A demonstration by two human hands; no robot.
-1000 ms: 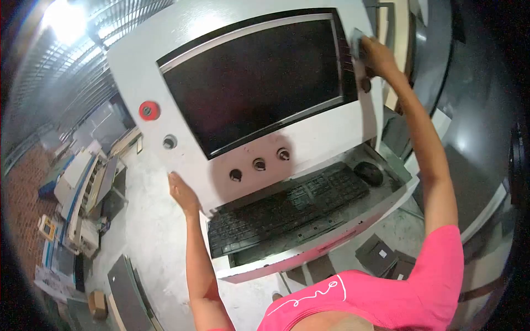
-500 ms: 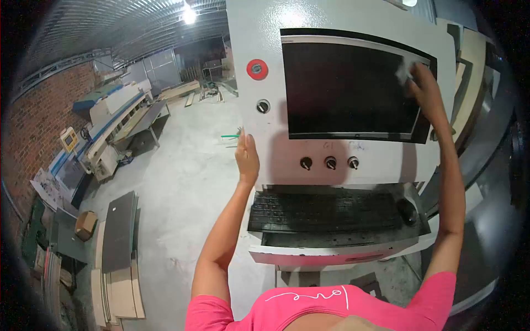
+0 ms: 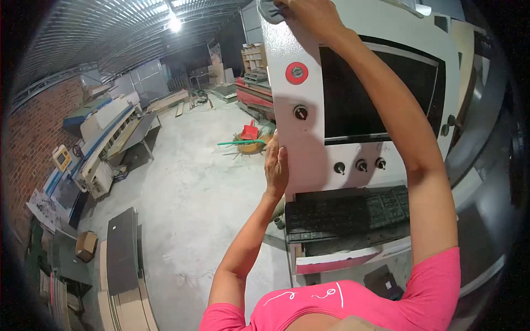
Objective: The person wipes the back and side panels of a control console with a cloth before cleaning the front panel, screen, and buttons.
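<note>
Our right hand [image 3: 309,14] is closed around a grey cloth [image 3: 268,10], pressing it on the top left corner of the white control panel [image 3: 281,49]. Our left hand [image 3: 276,165] lies open, flat against the panel's left edge. On the panel we see a red button [image 3: 296,73] and a dark screen [image 3: 345,110]. Below the panel sits a keyboard [image 3: 342,212].

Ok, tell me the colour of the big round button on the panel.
The button is red; head view.
</note>
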